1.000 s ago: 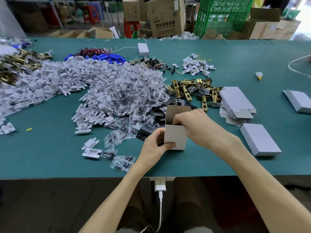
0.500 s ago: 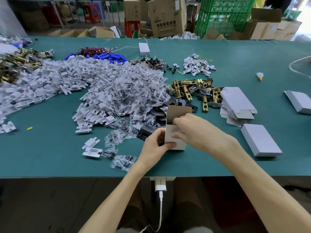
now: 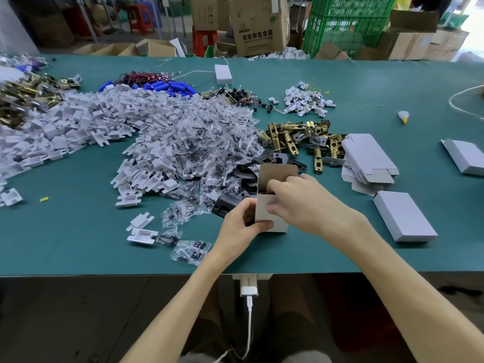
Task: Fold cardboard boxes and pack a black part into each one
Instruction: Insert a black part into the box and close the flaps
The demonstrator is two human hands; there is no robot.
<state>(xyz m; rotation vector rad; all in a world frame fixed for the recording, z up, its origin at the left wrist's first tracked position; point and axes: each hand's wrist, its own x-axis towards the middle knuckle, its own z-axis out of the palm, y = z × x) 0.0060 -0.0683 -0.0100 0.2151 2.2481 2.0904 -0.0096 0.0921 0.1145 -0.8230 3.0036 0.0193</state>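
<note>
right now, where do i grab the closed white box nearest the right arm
Probably across its two long sides, coming from above: the closed white box lies flat on the table, with both long edges clear.

My two hands, left hand [image 3: 235, 231] and right hand [image 3: 306, 205], hold one open box [image 3: 279, 225]. There are two closed boxes [image 3: 404, 216] on the table [image 3: 65, 244] to my right, one near and one far. Flat boxes [image 3: 369, 158] make one stack, but I cannot count its sheets. One black part [image 3: 225, 205] lies clear by my left hand, with others half buried. Two loose trays [image 3: 142, 235] lie apart near me. The heaped trays [image 3: 91, 121], bags [image 3: 209, 132] and brass latches [image 3: 296, 134] are past counting.
</note>
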